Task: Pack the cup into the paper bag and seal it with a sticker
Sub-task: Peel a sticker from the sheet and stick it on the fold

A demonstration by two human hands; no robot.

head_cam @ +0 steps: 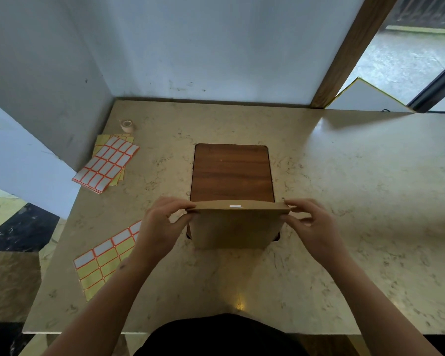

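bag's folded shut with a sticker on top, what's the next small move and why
Probably press the white sticker flat. It already sits on the paper bag's folded top, while the left hand and right hand only pinch the fold's ends, so nothing bears on it.

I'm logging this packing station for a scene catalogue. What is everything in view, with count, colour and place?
paper bag: one, brown, standing at the table's middle on the near end of the board, top folded shut
sticker: one, white, on the bag's folded top
wooden board: one, dark brown, flat under and behind the bag
sticker sheets: a small stack, white labels with orange borders on yellow backing, far left of the table
used sticker sheet: one, mostly bare yellow backing, near left edge
tape roll: one, pale pink, far left beyond the stack
table: one, beige marbled
cup: not visible
left hand: pinches the bag's top left corner
right hand: pinches the top right corner
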